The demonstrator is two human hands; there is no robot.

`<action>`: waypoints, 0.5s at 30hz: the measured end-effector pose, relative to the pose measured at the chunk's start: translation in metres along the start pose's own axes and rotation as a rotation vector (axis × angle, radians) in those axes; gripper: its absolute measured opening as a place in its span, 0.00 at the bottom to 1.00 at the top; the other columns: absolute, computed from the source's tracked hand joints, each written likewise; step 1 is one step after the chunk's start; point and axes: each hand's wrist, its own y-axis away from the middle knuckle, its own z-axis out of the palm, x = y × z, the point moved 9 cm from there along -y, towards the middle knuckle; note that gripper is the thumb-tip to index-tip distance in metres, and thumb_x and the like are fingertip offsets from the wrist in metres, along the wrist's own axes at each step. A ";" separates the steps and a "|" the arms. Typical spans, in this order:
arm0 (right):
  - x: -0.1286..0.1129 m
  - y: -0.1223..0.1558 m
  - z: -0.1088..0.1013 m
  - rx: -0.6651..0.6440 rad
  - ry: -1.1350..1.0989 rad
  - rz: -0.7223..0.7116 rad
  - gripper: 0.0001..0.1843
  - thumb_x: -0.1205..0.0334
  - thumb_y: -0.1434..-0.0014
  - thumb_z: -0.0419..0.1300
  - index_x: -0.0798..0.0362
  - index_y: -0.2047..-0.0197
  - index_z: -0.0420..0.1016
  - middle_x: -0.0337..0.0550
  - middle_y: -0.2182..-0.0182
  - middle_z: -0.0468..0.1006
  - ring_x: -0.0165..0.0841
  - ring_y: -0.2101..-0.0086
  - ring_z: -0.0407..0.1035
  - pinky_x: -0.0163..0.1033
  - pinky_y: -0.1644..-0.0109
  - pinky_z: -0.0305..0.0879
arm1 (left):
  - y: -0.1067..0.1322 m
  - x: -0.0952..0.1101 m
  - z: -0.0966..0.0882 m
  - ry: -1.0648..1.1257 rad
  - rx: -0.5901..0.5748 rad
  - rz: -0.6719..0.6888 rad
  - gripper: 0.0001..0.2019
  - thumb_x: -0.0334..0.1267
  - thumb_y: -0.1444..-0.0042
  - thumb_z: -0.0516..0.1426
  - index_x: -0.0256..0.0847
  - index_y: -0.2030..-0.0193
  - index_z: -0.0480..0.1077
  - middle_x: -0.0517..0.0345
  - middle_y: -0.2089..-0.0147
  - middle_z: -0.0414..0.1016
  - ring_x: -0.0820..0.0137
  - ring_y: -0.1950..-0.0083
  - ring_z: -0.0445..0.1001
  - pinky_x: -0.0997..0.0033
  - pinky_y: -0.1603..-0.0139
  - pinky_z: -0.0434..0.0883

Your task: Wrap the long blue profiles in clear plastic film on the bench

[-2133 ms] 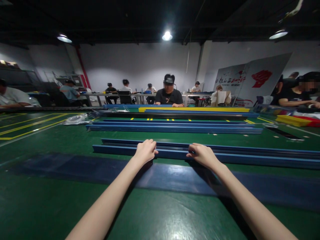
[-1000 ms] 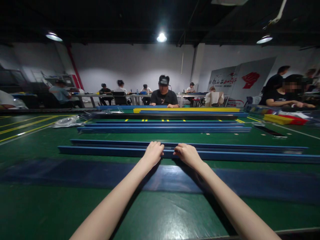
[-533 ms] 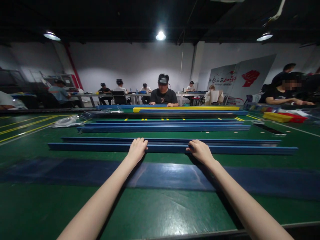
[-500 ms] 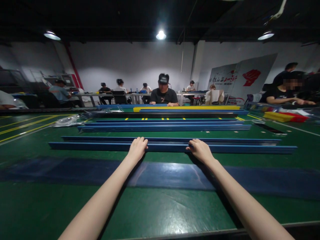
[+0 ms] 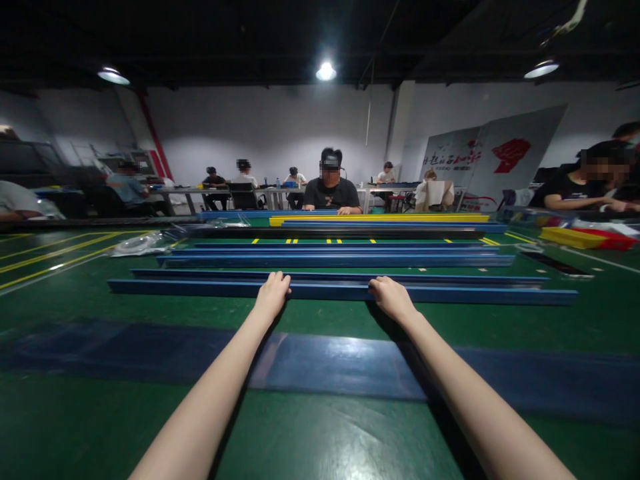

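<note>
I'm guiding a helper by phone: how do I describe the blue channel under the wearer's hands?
On the green surface, look past the flat dark-blue strip nearest the wearer. The next long piece, lying crosswise with raised walls, is the blue channel. Unlike the blue lengths beyond, it has the left hand and the right hand on its near wall.

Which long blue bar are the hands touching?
The nearest blue bar, beyond the flat strip. The left hand and right hand touch its front edge; other blue bars lie farther back.

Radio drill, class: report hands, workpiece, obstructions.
Left hand, right hand: gripping near blue channel. Channel resting on green table. Farther blue channel just beyond, narrow gap.
</note>
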 end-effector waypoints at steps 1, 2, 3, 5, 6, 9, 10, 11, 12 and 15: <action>0.000 -0.003 0.000 0.001 -0.001 0.001 0.12 0.66 0.40 0.47 0.54 0.62 0.72 0.47 0.63 0.74 0.35 0.59 0.67 0.34 0.65 0.56 | -0.002 -0.001 0.001 0.002 0.000 -0.002 0.08 0.30 0.43 0.46 0.39 0.61 0.65 0.50 0.56 0.65 0.64 0.52 0.62 0.71 0.61 0.67; 0.000 -0.005 0.001 0.001 -0.003 0.004 0.13 0.66 0.40 0.47 0.54 0.62 0.72 0.47 0.64 0.74 0.35 0.59 0.67 0.33 0.65 0.56 | -0.004 -0.001 0.002 0.002 -0.002 -0.004 0.08 0.29 0.43 0.46 0.39 0.61 0.65 0.50 0.56 0.65 0.64 0.52 0.62 0.71 0.61 0.67; 0.000 -0.008 0.001 0.000 -0.008 0.006 0.13 0.66 0.41 0.47 0.54 0.62 0.72 0.47 0.64 0.74 0.34 0.59 0.67 0.33 0.65 0.56 | -0.007 -0.002 0.003 0.002 -0.006 -0.007 0.08 0.29 0.43 0.46 0.39 0.61 0.65 0.50 0.56 0.65 0.64 0.52 0.62 0.71 0.61 0.67; 0.001 -0.014 0.002 -0.009 -0.022 0.008 0.12 0.67 0.41 0.47 0.54 0.63 0.72 0.47 0.64 0.74 0.34 0.59 0.67 0.33 0.64 0.56 | -0.010 -0.003 0.003 0.002 -0.018 -0.012 0.08 0.29 0.43 0.46 0.39 0.62 0.65 0.50 0.56 0.66 0.65 0.52 0.63 0.71 0.60 0.66; 0.002 -0.017 0.003 -0.020 -0.030 0.006 0.12 0.67 0.42 0.48 0.54 0.63 0.73 0.47 0.64 0.75 0.34 0.59 0.67 0.32 0.64 0.56 | -0.012 -0.003 0.004 0.004 -0.028 -0.012 0.08 0.28 0.44 0.47 0.39 0.62 0.66 0.50 0.56 0.66 0.65 0.52 0.63 0.71 0.60 0.66; 0.006 -0.026 0.005 -0.092 -0.066 -0.026 0.11 0.67 0.45 0.50 0.53 0.65 0.74 0.47 0.65 0.76 0.34 0.61 0.68 0.33 0.66 0.56 | -0.018 -0.004 0.002 0.016 -0.071 -0.002 0.09 0.26 0.45 0.48 0.39 0.64 0.67 0.51 0.57 0.68 0.67 0.53 0.65 0.72 0.59 0.66; 0.008 -0.029 0.006 -0.127 -0.086 -0.042 0.10 0.67 0.46 0.51 0.53 0.65 0.74 0.46 0.65 0.76 0.35 0.62 0.69 0.33 0.67 0.56 | -0.021 -0.005 0.002 0.025 -0.096 0.005 0.08 0.26 0.46 0.48 0.39 0.64 0.67 0.51 0.57 0.69 0.67 0.53 0.66 0.72 0.59 0.66; 0.010 -0.033 0.007 -0.164 -0.111 -0.053 0.10 0.66 0.46 0.52 0.52 0.66 0.75 0.45 0.66 0.77 0.35 0.63 0.69 0.33 0.68 0.55 | -0.024 -0.006 0.001 0.035 -0.129 0.010 0.08 0.27 0.47 0.49 0.39 0.65 0.68 0.52 0.58 0.70 0.67 0.53 0.67 0.72 0.59 0.65; 0.012 -0.037 0.008 -0.201 -0.151 -0.069 0.09 0.64 0.47 0.54 0.51 0.67 0.75 0.44 0.67 0.77 0.34 0.64 0.70 0.32 0.69 0.55 | -0.028 -0.007 0.001 0.046 -0.173 0.008 0.06 0.29 0.48 0.51 0.40 0.66 0.68 0.52 0.59 0.71 0.66 0.54 0.68 0.72 0.60 0.65; 0.015 -0.052 0.008 -0.289 -0.302 -0.116 0.13 0.54 0.46 0.54 0.51 0.71 0.75 0.42 0.72 0.77 0.32 0.70 0.70 0.32 0.72 0.54 | -0.045 -0.009 0.001 0.100 -0.310 0.003 0.06 0.40 0.52 0.58 0.41 0.70 0.71 0.54 0.64 0.74 0.64 0.60 0.72 0.71 0.64 0.66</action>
